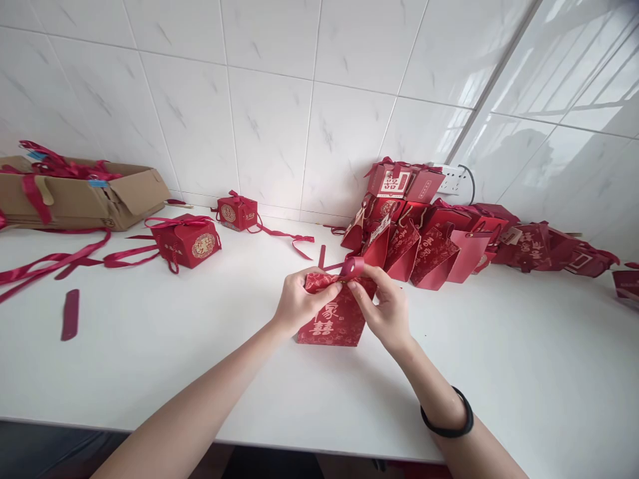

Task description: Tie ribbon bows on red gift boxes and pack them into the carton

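A small red paper gift bag with gold characters stands on the white table in front of me. My left hand grips the bag's top left edge, fingers closed. My right hand pinches a dark red ribbon looped over the bag's top, with the other fingers against the bag's right side. A black band sits on my right wrist.
A heap of red gift bags lies against the tiled wall at the right. Two red ribbon-tied boxes stand at the left centre. A cardboard carton with ribbons sits far left; loose ribbon strips lie on the table.
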`<state>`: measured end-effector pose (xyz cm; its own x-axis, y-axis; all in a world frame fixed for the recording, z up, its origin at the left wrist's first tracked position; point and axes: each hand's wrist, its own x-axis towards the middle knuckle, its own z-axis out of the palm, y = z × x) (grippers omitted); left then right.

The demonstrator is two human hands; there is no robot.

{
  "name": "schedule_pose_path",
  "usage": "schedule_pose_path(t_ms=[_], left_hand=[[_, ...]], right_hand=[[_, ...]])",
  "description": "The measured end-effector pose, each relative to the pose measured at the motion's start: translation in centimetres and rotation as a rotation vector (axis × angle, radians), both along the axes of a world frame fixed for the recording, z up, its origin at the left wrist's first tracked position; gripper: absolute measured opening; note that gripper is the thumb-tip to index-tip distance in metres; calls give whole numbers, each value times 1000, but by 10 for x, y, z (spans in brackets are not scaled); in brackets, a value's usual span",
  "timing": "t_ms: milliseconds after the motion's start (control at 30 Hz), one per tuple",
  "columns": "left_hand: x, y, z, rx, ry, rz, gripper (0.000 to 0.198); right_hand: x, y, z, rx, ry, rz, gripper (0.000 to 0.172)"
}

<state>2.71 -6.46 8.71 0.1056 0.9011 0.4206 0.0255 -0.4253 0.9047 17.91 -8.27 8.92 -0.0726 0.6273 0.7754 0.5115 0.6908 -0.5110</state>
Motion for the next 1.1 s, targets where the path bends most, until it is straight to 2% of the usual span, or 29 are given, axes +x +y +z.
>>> schedule_pose_path(t_ms=[67,233,433,500,667,767,933,1100], left_hand=[[1,-1,2,-1,-15,-5,30],[1,-3,2,-3,-19,-12,29],[0,-3,-2,32,3,-15,23],[1,-3,-2,60,17,11,22],[4,-5,0,45,45,-3,24],[4,-5,1,28,40,-26,23],[2,-2,1,16,41,-89,24],[3,0,0,32,36,-92,25]], right_hand=[[1,-2,4,-21,-27,-34,11],[-1,-4,5,-48,7,-87,9],[-5,-2,2,11,43,-53,6],[-6,-3,4,-15,68,-47,6],[-8,-7,7,-185,210,-74,20],[-4,-6,10,-140,178,-62,13],[7,-5,23,39,-51,0,6],[5,-7,25,-99,109,51,6]])
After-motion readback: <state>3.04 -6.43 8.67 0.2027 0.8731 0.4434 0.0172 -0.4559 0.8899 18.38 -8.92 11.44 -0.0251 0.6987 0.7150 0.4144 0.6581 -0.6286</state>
